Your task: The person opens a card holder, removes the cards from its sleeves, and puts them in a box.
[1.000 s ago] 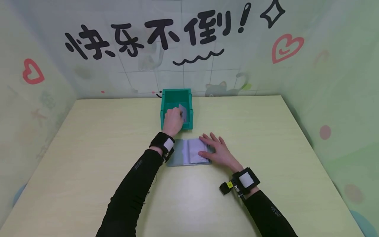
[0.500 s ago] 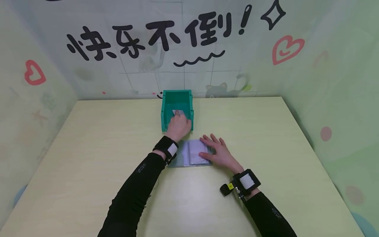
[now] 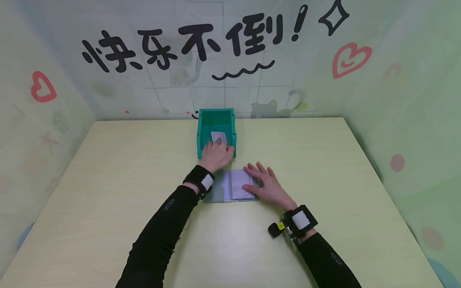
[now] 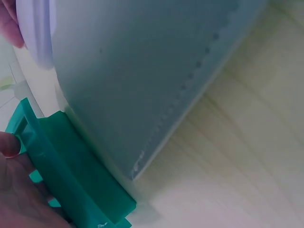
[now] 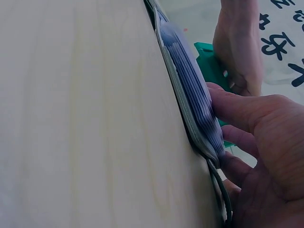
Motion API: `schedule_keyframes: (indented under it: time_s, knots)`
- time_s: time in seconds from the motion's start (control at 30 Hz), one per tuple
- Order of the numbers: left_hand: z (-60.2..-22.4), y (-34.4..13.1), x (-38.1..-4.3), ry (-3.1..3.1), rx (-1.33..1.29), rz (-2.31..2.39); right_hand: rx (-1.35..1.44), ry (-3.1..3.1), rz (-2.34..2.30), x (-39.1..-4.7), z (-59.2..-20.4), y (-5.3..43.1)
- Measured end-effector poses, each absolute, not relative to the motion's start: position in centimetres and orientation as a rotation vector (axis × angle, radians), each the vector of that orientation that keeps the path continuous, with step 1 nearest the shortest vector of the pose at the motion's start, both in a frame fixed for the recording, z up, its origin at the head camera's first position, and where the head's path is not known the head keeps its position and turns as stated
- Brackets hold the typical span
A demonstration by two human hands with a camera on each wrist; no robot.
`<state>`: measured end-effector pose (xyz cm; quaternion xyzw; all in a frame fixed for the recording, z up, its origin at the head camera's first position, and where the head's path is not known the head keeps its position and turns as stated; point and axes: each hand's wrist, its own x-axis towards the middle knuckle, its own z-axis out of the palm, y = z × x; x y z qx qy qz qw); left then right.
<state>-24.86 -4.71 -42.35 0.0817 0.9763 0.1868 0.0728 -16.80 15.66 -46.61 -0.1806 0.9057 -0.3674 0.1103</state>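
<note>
My left hand (image 3: 217, 155) reaches over the front wall of a green plastic bin (image 3: 217, 117). A fingertip touches a small pale lilac card (image 3: 217, 136) inside; whether the hand pinches it is hidden. The left wrist view shows that hand (image 4: 23, 190) at the wall of the bin (image 4: 78, 166). An open grey-green card holder (image 3: 215, 193) with clear lilac sleeves (image 3: 238, 184) lies in front of the bin. My right hand (image 3: 268, 187) rests on its right side, fingers spread. In the right wrist view, the thumb (image 5: 237, 107) touches the stacked sleeves (image 5: 190, 80).
A pale wooden table (image 3: 144, 152) carries the bin and the holder. A printed backdrop (image 3: 151, 92) stands behind the bin, with side panels at left and right. An elastic cord (image 5: 222, 185) hangs along the holder's edge.
My left hand has shifted slightly right and down, toward the bin's front wall. The card, earlier at the hand's right, now shows beyond its fingers. The right hand stays on the holder.
</note>
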Motion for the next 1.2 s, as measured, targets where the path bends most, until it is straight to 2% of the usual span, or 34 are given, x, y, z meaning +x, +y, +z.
schedule_keyframes:
  time_s: [0.87, 1.2]
  knots:
    - [-42.9, -5.6, -25.1, 2.955, 0.349, 0.587, -0.527, 2.693, -1.004, -17.0, -46.0, 15.5]
    - [-41.7, -7.2, -21.4, 3.086, 0.479, 1.039, -0.638, 2.776, -0.791, -18.6, -44.6, 15.2]
